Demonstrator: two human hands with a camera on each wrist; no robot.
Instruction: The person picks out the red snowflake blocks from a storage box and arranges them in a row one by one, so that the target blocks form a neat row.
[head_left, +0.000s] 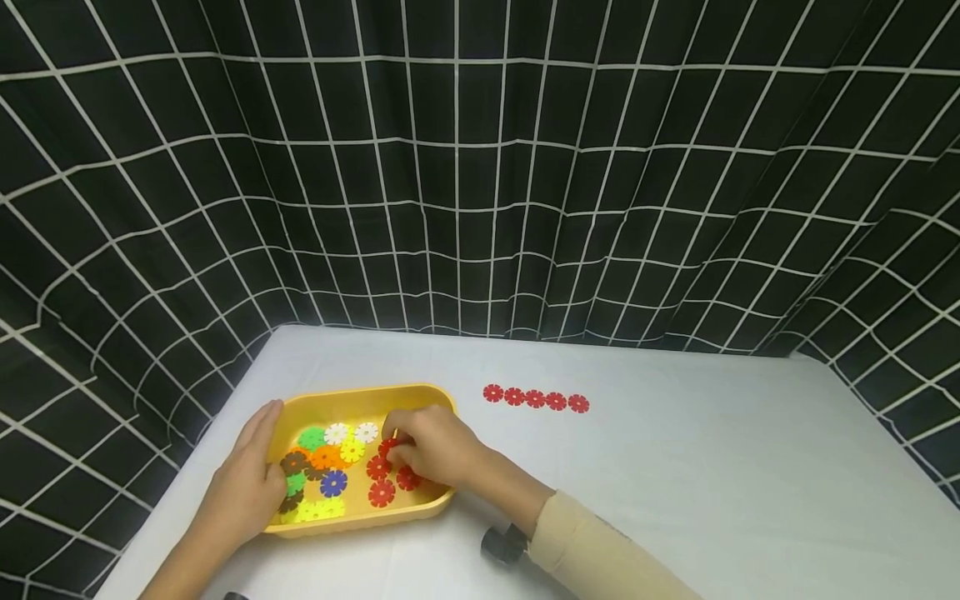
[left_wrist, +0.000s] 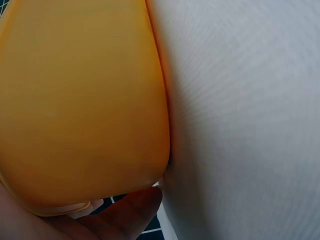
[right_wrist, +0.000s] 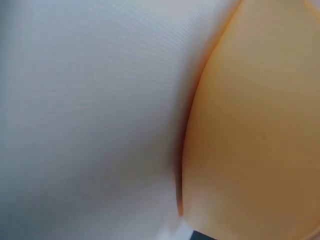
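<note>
A yellow plastic tray (head_left: 367,520) holds notched snowflake discs in several colours. My left hand (head_left: 243,487) grips its left end, thumb over the rim and fingers along the outside; the left wrist view shows the fingertips (left_wrist: 145,202) against the outer wall. Inside the right part, my right hand (head_left: 438,446) has thumb and index finger curled at a red snowflake disc (head_left: 387,447), pinching it. More red discs (head_left: 381,492) lie just below these fingers. Only the tray's outer wall (right_wrist: 250,125) shows in the right wrist view; the hand is hidden there.
On the white tablecloth (head_left: 675,467), several red discs (head_left: 535,398) form a straight row behind and right of the tray. Green, white, yellow, orange, brown and blue (head_left: 333,483) discs fill the tray's left part. A black grid-patterned curtain (head_left: 480,208) surrounds the table's back and sides.
</note>
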